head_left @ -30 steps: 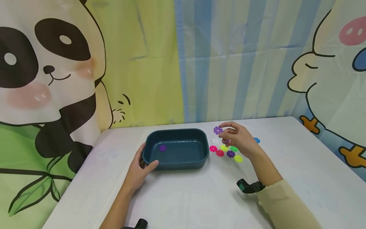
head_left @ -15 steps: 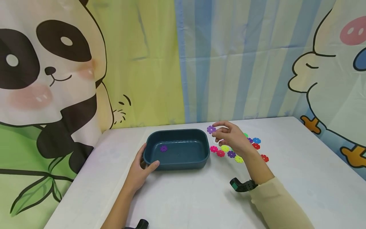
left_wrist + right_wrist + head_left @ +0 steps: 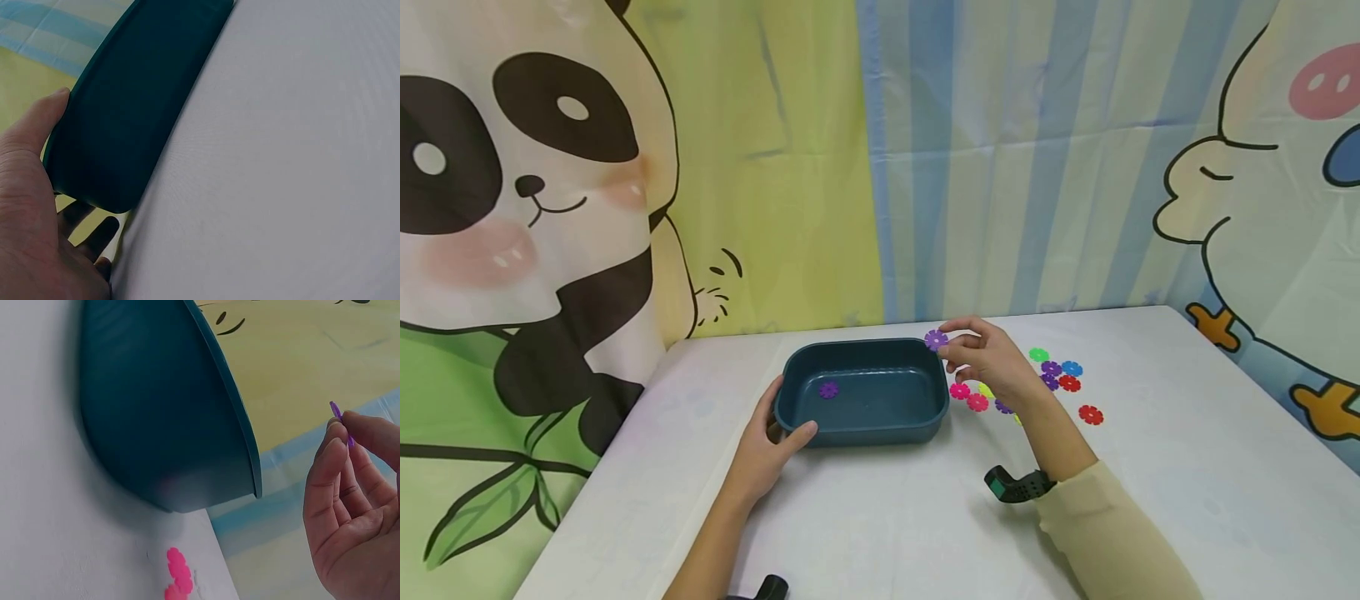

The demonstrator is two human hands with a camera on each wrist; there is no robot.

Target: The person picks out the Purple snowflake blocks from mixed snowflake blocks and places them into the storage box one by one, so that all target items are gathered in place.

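Observation:
A dark teal rectangular plastic basin (image 3: 880, 436) stands on the white table, with a purple snowflake disc (image 3: 828, 390) lying inside it. At the basin's left end my left hand (image 3: 762, 450) holds its corner, thumb along the near rim and fingers round the far side; the left wrist view shows the thumb (image 3: 47, 119) against the edge. My right hand (image 3: 988, 358) pinches another purple snowflake disc (image 3: 936, 340) between thumb and fingertips, level with the basin's far right corner. In the right wrist view this disc (image 3: 336, 411) appears edge-on, apart from the basin.
Right of the basin lie several loose snowflake discs: pink (image 3: 977, 402), red (image 3: 1091, 415), blue (image 3: 1072, 368), green (image 3: 1039, 354) and purple ones. The right forearm partly covers some. A printed cartoon curtain (image 3: 775, 167) hangs behind the white table (image 3: 880, 517).
My right hand has moved left with the purple snowflake disc, from above the loose discs to the basin's right edge. The left hand and basin have stayed in place.

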